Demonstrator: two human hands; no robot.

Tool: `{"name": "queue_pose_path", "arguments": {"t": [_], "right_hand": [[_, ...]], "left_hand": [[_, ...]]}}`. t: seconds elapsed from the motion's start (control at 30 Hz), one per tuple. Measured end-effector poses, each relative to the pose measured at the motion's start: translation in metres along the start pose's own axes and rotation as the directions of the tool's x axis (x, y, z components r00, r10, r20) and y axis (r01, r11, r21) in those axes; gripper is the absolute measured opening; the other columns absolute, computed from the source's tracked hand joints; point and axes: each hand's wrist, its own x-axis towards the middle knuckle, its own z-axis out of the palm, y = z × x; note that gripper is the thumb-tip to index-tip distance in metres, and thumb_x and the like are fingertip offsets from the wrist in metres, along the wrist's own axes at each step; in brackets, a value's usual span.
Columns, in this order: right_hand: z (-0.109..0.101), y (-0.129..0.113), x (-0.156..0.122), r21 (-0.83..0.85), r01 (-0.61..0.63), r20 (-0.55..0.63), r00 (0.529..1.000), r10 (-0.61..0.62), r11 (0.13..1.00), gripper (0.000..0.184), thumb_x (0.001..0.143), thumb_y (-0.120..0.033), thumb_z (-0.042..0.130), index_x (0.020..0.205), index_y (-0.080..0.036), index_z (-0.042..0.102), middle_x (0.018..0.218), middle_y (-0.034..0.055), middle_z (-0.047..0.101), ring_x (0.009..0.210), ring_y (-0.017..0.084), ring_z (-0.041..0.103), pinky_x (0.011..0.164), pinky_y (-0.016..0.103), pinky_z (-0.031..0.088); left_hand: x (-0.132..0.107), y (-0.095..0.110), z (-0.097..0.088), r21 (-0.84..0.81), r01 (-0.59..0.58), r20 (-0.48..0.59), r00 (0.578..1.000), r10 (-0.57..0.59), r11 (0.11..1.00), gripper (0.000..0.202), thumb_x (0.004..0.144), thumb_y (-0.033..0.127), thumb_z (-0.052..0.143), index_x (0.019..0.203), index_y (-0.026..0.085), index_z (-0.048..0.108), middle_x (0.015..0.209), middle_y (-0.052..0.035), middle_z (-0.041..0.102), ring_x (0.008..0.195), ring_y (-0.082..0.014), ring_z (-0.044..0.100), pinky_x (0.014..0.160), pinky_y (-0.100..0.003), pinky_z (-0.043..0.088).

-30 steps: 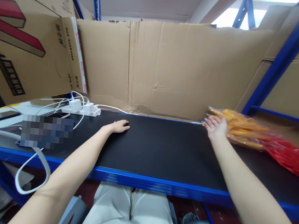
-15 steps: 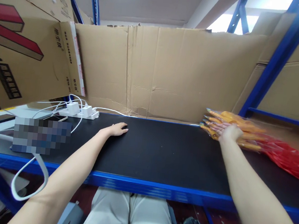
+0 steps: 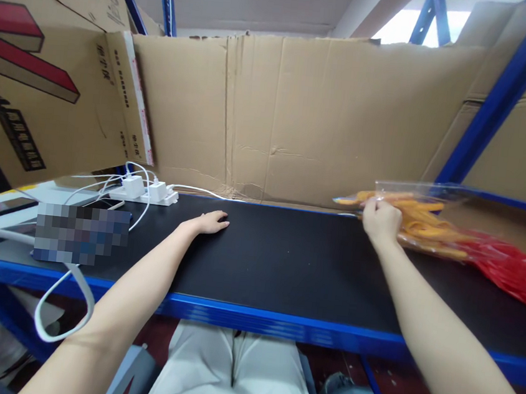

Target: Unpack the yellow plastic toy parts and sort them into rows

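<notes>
1. Packet, clear film around orange pieces, lay at the right end of the black shelf, with its near-left edge raised off the surface.
2. My right hand gripped that raised edge; the fingers were curled shut on the film.
3. My left hand rested palm down on the shelf, well apart from the packet, with the fingers stretched out, loosely side by side and holding nothing.
4. A red bag lay against the packet's right side.
5. A white power strip with plugged cables sat at the shelf's rear left.
6. A cardboard sheet stood along the back.
</notes>
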Motion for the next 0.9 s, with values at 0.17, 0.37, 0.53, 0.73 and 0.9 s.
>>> {"name": "queue_pose_path", "arguments": {"t": [0.17, 0.37, 0.53, 0.73, 0.9], "right_hand": [[0.013, -0.033, -0.016, 0.368, -0.195, 0.097, 0.981, 0.170, 0.909, 0.030, 0.077, -0.025, 0.042, 0.056, -0.017, 0.062, 0.067, 0.0110, 0.069, 0.075, 0.023, 0.067, 0.080, 0.034, 0.050], [0.024, -0.070, -0.040, 0.698, -0.509, 0.546, 0.834, 0.086, 0.504, 0.033, 0.076, -0.017, 0.044, 0.045, -0.019, 0.054, 0.051, 0.0070, 0.064, 0.064, 0.020, 0.067, 0.077, 0.034, 0.053], [0.032, -0.073, -0.051, 0.553, -0.752, 0.783, 0.616, 0.084, 0.359, 0.033, 0.084, -0.014, 0.039, 0.058, -0.015, 0.059, 0.057, 0.0098, 0.067, 0.063, 0.019, 0.068, 0.076, 0.034, 0.055], [0.045, -0.062, -0.055, 0.405, -0.683, 0.791, 0.595, 0.142, 0.608, 0.033, 0.082, -0.016, 0.051, 0.113, -0.010, 0.060, 0.117, 0.0184, 0.064, 0.095, 0.021, 0.068, 0.092, 0.036, 0.050], [0.045, -0.068, -0.066, 0.385, 0.009, 0.792, 0.510, -0.336, 0.923, 0.066, 0.075, -0.028, 0.064, 0.139, -0.022, 0.046, 0.148, 0.0085, 0.036, 0.137, 0.027, 0.031, 0.114, 0.044, 0.021]], "left_hand": [[0.000, 0.000, 0.000, -0.041, 0.005, -0.016, 1.000, -0.006, 0.999, 0.065, 0.080, 0.054, 0.042, 0.131, 0.016, 0.049, 0.145, -0.0118, 0.040, 0.134, -0.0260, 0.037, 0.108, -0.034, 0.031], [0.000, 0.000, 0.000, -0.069, 0.005, -0.021, 1.000, -0.006, 0.998, 0.063, 0.079, 0.053, 0.044, 0.131, 0.016, 0.049, 0.145, -0.0123, 0.040, 0.135, -0.0256, 0.037, 0.108, -0.034, 0.030], [-0.001, 0.001, 0.000, -0.088, 0.015, -0.033, 0.999, -0.018, 0.996, 0.065, 0.079, 0.052, 0.046, 0.133, 0.016, 0.047, 0.145, -0.0136, 0.040, 0.134, -0.0266, 0.037, 0.108, -0.035, 0.030], [0.000, 0.010, 0.005, -0.105, -0.121, -0.082, 0.990, 0.112, 0.987, 0.068, 0.081, 0.050, 0.048, 0.142, 0.021, 0.036, 0.149, -0.0094, 0.034, 0.136, -0.0250, 0.034, 0.110, -0.038, 0.028], [0.002, 0.029, 0.014, -0.049, -0.309, -0.035, 0.951, 0.308, 0.950, 0.060, 0.086, 0.040, 0.042, 0.143, 0.022, 0.037, 0.149, -0.0066, 0.036, 0.140, -0.0212, 0.027, 0.113, -0.034, 0.024]]}}
